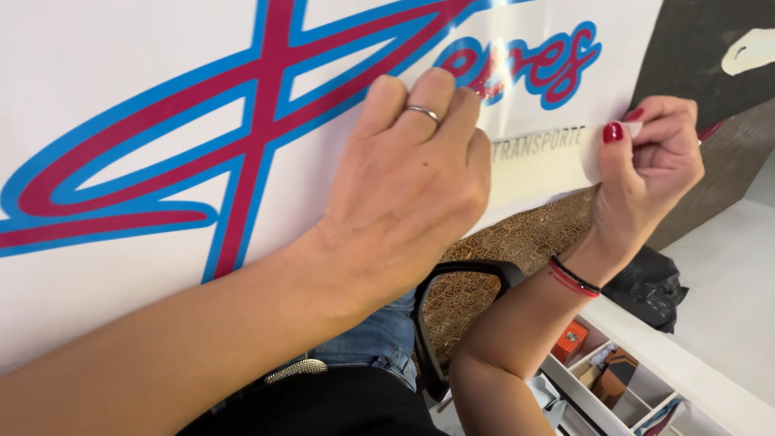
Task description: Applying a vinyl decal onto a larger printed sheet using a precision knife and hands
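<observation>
Head view: thin, floppy tape strip [541, 165] is pinched at its end by right hand [650, 161], while white sign panel [121, 73] beside it is pressed by flat, empty left hand [404, 194].

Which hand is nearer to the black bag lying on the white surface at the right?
The right hand. It pinches the strip's end above the black bag, with its wrist close to it. The left hand presses flat on the white sheet, farther left.
</observation>
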